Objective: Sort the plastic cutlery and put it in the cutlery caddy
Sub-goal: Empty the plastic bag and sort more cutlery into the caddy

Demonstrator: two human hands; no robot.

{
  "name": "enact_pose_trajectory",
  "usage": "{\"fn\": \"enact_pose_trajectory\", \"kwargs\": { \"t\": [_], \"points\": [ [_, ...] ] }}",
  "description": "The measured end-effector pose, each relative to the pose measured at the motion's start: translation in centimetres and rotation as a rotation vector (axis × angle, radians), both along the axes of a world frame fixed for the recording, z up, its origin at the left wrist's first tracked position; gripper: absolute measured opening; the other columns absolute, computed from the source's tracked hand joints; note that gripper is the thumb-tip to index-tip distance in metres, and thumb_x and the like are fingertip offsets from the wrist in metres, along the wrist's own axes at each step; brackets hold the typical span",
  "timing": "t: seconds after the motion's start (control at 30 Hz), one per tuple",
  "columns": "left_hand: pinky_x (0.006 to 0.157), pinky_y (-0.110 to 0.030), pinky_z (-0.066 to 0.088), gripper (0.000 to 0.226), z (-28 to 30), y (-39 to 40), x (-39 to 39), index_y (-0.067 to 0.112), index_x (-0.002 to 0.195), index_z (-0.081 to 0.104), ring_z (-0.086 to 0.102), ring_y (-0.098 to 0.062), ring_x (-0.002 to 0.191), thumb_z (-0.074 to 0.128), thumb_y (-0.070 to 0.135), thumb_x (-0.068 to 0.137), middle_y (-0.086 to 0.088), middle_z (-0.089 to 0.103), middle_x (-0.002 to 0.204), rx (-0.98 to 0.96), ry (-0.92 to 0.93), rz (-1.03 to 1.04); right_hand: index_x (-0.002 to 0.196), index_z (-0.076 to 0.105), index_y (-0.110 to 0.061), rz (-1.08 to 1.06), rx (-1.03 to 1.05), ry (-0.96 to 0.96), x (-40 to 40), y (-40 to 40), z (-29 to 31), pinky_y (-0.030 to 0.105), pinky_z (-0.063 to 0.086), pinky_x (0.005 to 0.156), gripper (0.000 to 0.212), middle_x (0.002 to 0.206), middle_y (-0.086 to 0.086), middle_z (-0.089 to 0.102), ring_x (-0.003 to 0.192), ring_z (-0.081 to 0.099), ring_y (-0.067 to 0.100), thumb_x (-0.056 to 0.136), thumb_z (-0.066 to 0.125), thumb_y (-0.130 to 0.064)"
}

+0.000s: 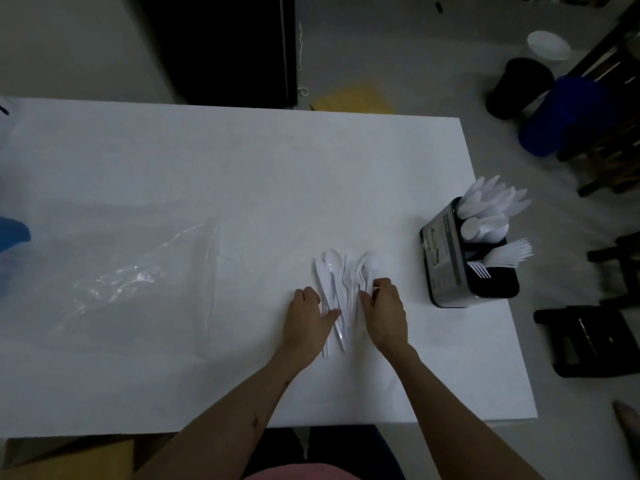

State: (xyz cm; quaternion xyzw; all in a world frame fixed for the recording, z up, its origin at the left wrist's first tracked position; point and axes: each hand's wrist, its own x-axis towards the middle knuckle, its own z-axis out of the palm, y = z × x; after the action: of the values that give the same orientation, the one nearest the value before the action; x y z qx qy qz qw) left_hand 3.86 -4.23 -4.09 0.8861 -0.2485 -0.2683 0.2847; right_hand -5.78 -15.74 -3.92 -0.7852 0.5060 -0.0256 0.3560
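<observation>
A small pile of white plastic cutlery [341,282], mostly spoons, lies on the white table [242,174] in front of me. My left hand [306,318] rests flat on the pile's left side, fingers spread. My right hand [384,311] sits on the pile's right side with its fingertips pinched on a piece of cutlery. The black cutlery caddy [460,261] stands upright near the table's right edge. It holds knives and spoons in its far compartments and forks in a nearer one.
A clear plastic bag [138,271] lies flat on the table's left half. Something blue [12,233] sits at the far left edge. On the floor to the right stand a black bin [519,86], a blue container [568,116] and dark stools [588,341].
</observation>
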Motion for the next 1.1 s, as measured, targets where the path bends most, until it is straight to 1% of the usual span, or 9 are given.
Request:
{"fn": "enact_pose_trajectory", "kwargs": {
  "t": [0.13,0.2,0.3,0.47,0.57,0.73,0.9,0.97,1.1],
  "points": [
    [0.076,-0.031,0.052,0.023,0.0,-0.1,1.1,0.007,0.088,0.064,0.066,-0.023,0.083,0.068,0.029,0.085,-0.009,0.069,0.09,0.04,0.149,0.146,0.119,0.051,-0.009,0.009,-0.057,0.023,-0.3,-1.0,0.1,0.037,0.048,0.081,0.028,0.114,0.011,0.056,0.098,0.056,0.026,0.097,0.055,-0.027],
    [0.075,-0.034,0.058,0.02,-0.1,0.2,1.6,0.006,0.085,0.068,0.07,-0.023,0.074,0.072,0.026,0.083,-0.01,0.073,0.081,-0.024,0.292,0.247,0.121,0.053,-0.008,0.027,-0.153,0.032,-0.5,-1.0,0.0,0.04,0.05,0.084,0.036,0.115,0.011,0.058,0.101,0.055,0.029,0.094,0.061,-0.03],
    [0.073,-0.039,0.061,0.018,0.3,0.9,1.8,0.0,0.089,0.069,0.072,-0.026,0.072,0.074,0.016,0.082,-0.017,0.073,0.085,-0.132,0.473,0.362,0.117,0.056,-0.011,0.05,-0.281,-0.014,-0.5,0.0,0.2,0.038,0.051,0.08,0.033,0.11,0.009,0.061,0.097,0.056,0.027,0.09,0.067,-0.026],
    [0.072,-0.035,0.061,0.012,1.1,2.3,2.6,0.006,0.089,0.065,0.07,-0.017,0.067,0.07,0.016,0.083,-0.005,0.071,0.079,-0.141,0.435,0.436,0.099,0.062,-0.019,0.315,-0.274,-0.023,0.3,2.0,1.0,0.029,0.051,0.065,0.013,0.097,-0.003,0.06,0.086,0.059,0.016,0.093,0.06,-0.03],
    [0.073,-0.036,0.058,0.014,1.3,3.2,3.1,0.007,0.1,0.057,0.068,-0.018,0.068,0.06,0.008,0.087,-0.005,0.07,0.084,-0.175,0.428,0.491,0.089,0.063,-0.02,0.457,-0.296,0.08,1.2,3.2,1.0,0.028,0.049,0.059,0.026,0.088,-0.006,0.062,0.08,0.062,0.015,0.09,0.06,-0.046],
    [0.066,-0.026,0.051,0.01,1.6,3.6,3.2,0.007,0.105,0.042,0.06,-0.018,0.075,0.041,0.005,0.096,-0.013,0.059,0.098,-0.239,0.57,0.593,0.096,0.064,-0.017,0.41,-0.149,0.23,2.6,4.2,1.3,0.029,0.052,0.071,0.026,0.097,-0.002,0.065,0.085,0.064,0.017,0.09,0.061,-0.042],
    [0.076,-0.027,0.039,0.021,1.7,2.7,3.5,0.014,0.12,0.045,0.058,-0.018,0.092,0.041,0.018,0.1,-0.004,0.062,0.114,-0.29,0.956,0.754,0.091,0.065,-0.02,0.304,-0.015,0.099,2.4,4.2,2.3,0.022,0.043,0.065,0.021,0.084,-0.009,0.062,0.075,0.057,0.008,0.088,0.064,-0.041],
    [0.073,-0.025,0.04,0.028,2.2,2.3,3.7,0.012,0.121,0.05,0.058,-0.017,0.091,0.041,0.029,0.101,-0.004,0.063,0.11,-0.383,1.098,0.775,0.088,0.067,-0.02,0.352,0.083,0.005,2.4,4.2,2.4,0.023,0.05,0.069,0.02,0.08,-0.01,0.063,0.074,0.06,0.008,0.087,0.068,-0.04],
    [0.089,-0.033,0.047,0.028,2.5,1.9,4.3,0.005,0.106,0.055,0.056,-0.023,0.093,0.047,0.03,0.099,-0.009,0.059,0.092,-0.486,1.189,0.829,0.09,0.072,-0.018,0.516,0.241,0.012,2.6,4.5,2.7,0.029,0.056,0.08,0.021,0.079,-0.011,0.065,0.073,0.061,0.006,0.086,0.07,-0.038]
  ]
}}
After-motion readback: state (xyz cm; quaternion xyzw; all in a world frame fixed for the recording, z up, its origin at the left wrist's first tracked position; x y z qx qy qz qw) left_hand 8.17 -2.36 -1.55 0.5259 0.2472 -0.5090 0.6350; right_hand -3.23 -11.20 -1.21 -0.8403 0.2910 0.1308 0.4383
